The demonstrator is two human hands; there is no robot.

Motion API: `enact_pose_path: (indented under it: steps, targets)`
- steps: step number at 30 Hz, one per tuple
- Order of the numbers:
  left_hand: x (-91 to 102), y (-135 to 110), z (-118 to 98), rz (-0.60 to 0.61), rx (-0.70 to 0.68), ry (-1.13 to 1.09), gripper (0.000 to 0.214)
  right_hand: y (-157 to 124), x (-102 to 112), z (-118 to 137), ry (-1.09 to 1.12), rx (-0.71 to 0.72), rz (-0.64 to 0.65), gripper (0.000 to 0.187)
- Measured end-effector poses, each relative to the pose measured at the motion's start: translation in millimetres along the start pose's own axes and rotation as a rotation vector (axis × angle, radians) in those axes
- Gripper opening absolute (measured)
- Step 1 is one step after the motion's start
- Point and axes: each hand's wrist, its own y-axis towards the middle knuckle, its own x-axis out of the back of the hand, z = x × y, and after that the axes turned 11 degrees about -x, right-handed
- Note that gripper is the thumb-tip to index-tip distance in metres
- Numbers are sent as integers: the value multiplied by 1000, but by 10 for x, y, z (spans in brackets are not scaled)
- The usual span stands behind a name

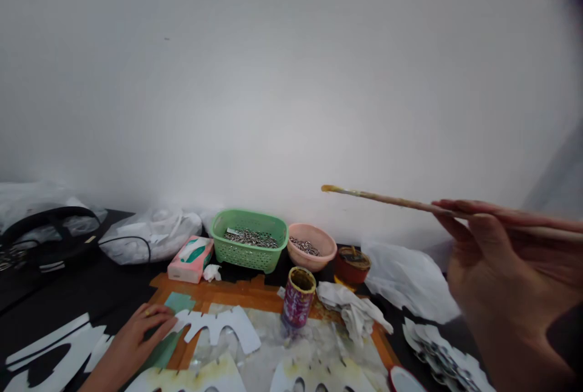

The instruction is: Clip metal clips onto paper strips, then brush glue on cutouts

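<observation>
My right hand [510,277] is raised at the right, its fingers closed round the long wooden handle of a paintbrush [392,200]. The brush points left in front of the wall, with yellowish stuff on its tip. Low on the left, my left hand [144,336] wears a ring and pinches the left end of a white cut-out piece [223,324] with arched notches. That piece lies over the stained work sheet [264,352]. Nearer me lie two more notched white pieces, a left one [200,377] and a right one [291,374], both smeared yellow. A purple can [299,304] with a crusted rim stands behind them.
Along the wall stand a tissue box [187,261], a green basket [248,258] and a pink bowl [314,254], both with metal rings, and a dark red pot [351,267]. A crumpled cloth [355,310] lies beside the can. Plastic bags [410,277] and white pieces [444,358] are right.
</observation>
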Motion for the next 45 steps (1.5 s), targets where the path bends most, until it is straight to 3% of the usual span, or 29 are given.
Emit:
enact_pose_path:
  steps: [3, 6, 10, 13, 17, 21, 25, 45]
  targets:
    - [42, 12, -79, -6, -11, 1, 39, -41, 73, -154, 18, -63, 59, 28]
    - [80, 11, -181, -33, -29, -9, 36, -240, 116, -329, 28, -235, 86, 31]
    - [76, -7, -229, -59, -30, -13, 29, -747, 113, -580, -34, -497, 191, 31]
    - [44, -26, -200, -64, -29, -19, 28, -1195, 52, -801, -75, -686, 388, 26]
    - [24, -38, -190, -74, -35, -27, 30, -1711, -129, -1121, -90, -791, 594, 23]
    - [32, -34, -210, -77, -45, -39, 28, -2047, -326, -1351, -98, -824, 685, 24]
    - [24, -32, -198, -80, -50, -49, 29, -2211, -423, -1443, -99, -832, 728, 25]
    - [33, -24, -208, -68, -38, -54, 30, -2397, -486, -1456, -122, -764, 854, 26]
